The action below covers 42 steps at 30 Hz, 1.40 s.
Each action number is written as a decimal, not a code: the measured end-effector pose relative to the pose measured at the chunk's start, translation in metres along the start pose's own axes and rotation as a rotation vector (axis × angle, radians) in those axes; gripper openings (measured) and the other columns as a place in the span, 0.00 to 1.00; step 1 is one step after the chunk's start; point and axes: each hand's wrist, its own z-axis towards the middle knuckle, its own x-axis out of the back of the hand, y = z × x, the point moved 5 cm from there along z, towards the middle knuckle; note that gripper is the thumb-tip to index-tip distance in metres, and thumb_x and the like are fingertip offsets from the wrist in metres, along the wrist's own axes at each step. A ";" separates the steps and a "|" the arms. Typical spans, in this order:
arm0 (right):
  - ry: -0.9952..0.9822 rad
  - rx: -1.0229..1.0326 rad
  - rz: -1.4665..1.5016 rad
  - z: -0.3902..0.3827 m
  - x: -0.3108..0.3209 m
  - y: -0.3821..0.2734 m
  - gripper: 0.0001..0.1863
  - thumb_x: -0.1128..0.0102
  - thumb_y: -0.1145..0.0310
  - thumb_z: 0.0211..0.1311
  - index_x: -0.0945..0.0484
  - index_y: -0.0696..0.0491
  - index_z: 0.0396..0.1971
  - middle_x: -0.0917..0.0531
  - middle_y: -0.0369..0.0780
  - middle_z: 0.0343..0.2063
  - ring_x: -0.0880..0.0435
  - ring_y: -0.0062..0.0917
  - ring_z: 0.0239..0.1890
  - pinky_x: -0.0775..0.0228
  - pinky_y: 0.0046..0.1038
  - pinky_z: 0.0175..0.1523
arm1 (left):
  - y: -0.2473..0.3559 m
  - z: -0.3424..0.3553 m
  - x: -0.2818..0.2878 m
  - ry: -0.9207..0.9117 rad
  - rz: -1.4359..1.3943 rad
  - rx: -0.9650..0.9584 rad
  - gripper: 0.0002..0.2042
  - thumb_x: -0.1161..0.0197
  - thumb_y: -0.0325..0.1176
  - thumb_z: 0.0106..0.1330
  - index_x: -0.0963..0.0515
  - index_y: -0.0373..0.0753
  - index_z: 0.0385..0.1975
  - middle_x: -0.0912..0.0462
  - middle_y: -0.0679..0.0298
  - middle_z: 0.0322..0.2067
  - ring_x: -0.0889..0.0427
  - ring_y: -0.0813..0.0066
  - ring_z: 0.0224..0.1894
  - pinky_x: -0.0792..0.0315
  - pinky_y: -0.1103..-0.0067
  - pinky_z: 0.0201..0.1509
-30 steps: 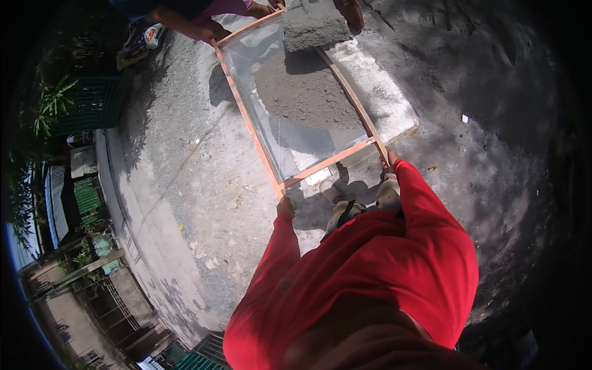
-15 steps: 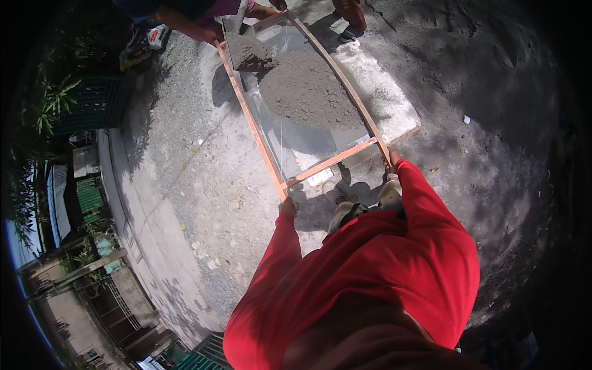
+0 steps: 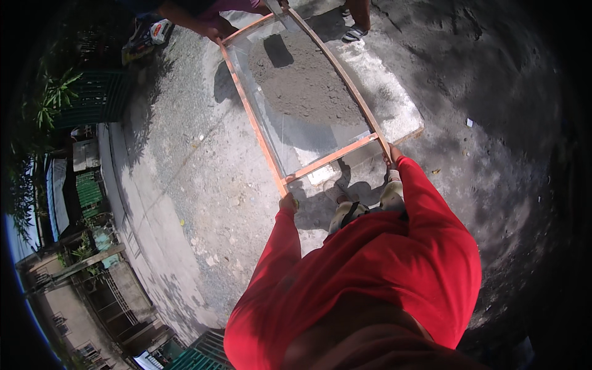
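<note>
A wooden-framed mesh screen [image 3: 330,161] hangs between me and a co-worker. My left hand [image 3: 288,203] is wrapped round the end of its left rail, and my right hand [image 3: 391,155] grips the end of the right rail. Across the mesh lies a broad heap of grey sand [image 3: 305,86], mostly over the far and right parts. At the far left corner a co-worker's hand [image 3: 219,31] clasps the frame. A shovel [image 3: 283,18] shows partly at the far end, near the co-worker's other arm.
Under the screen is a pale, whitish slab [image 3: 385,92] on the ground. A third leg with a sandal [image 3: 354,33] stands beyond it. Dark sand [image 3: 481,68] spreads at the right. A printed sack [image 3: 151,37] lies far left, and a green gate [image 3: 92,98] stands at the left.
The shovel has swung away from the screen toward the far end, its load now on the heap. My hands stay on the rails, and the frame has barely shifted.
</note>
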 end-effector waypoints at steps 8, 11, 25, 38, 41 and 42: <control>0.021 -0.029 -0.093 -0.015 0.008 -0.015 0.24 0.67 0.40 0.49 0.38 0.46 0.11 0.39 0.31 0.05 0.44 0.18 0.06 0.54 0.22 0.13 | -0.005 -0.006 -0.012 0.082 0.113 0.031 0.08 0.50 0.38 0.51 0.33 0.41 0.24 0.37 0.67 0.13 0.36 0.74 0.13 0.42 0.76 0.14; 0.067 -0.024 -0.090 -0.018 0.011 -0.016 0.24 0.66 0.41 0.49 0.38 0.47 0.12 0.39 0.31 0.06 0.44 0.18 0.06 0.53 0.22 0.13 | 0.000 -0.014 -0.016 0.080 0.173 -0.008 0.08 0.50 0.38 0.51 0.33 0.41 0.25 0.36 0.67 0.14 0.36 0.74 0.14 0.42 0.76 0.14; 0.052 -0.034 -0.041 0.003 0.014 -0.008 0.23 0.66 0.43 0.49 0.37 0.48 0.13 0.39 0.31 0.05 0.43 0.17 0.05 0.54 0.21 0.11 | 0.002 -0.010 -0.016 -0.001 -0.090 0.034 0.04 0.45 0.28 0.47 0.34 0.42 0.19 0.37 0.70 0.12 0.36 0.81 0.12 0.41 0.85 0.11; 0.052 0.001 -0.095 0.000 0.012 -0.019 0.24 0.70 0.44 0.51 0.37 0.48 0.13 0.39 0.32 0.06 0.43 0.18 0.06 0.54 0.22 0.12 | 0.003 0.002 -0.015 0.030 0.095 -0.005 0.06 0.48 0.35 0.47 0.37 0.44 0.16 0.41 0.69 0.09 0.40 0.75 0.09 0.47 0.80 0.10; 0.087 -0.007 -0.085 0.001 0.012 -0.017 0.24 0.69 0.43 0.50 0.37 0.48 0.13 0.39 0.32 0.06 0.43 0.18 0.07 0.54 0.22 0.12 | 0.006 0.001 -0.013 0.006 0.135 -0.018 0.06 0.49 0.36 0.47 0.37 0.44 0.17 0.42 0.70 0.09 0.40 0.75 0.10 0.47 0.79 0.10; 0.061 0.009 -0.069 0.002 0.010 -0.017 0.24 0.69 0.43 0.50 0.37 0.48 0.13 0.39 0.32 0.06 0.43 0.18 0.07 0.54 0.22 0.12 | 0.008 0.000 -0.014 -0.039 0.138 -0.043 0.06 0.49 0.36 0.47 0.37 0.44 0.17 0.42 0.70 0.09 0.40 0.76 0.09 0.47 0.79 0.10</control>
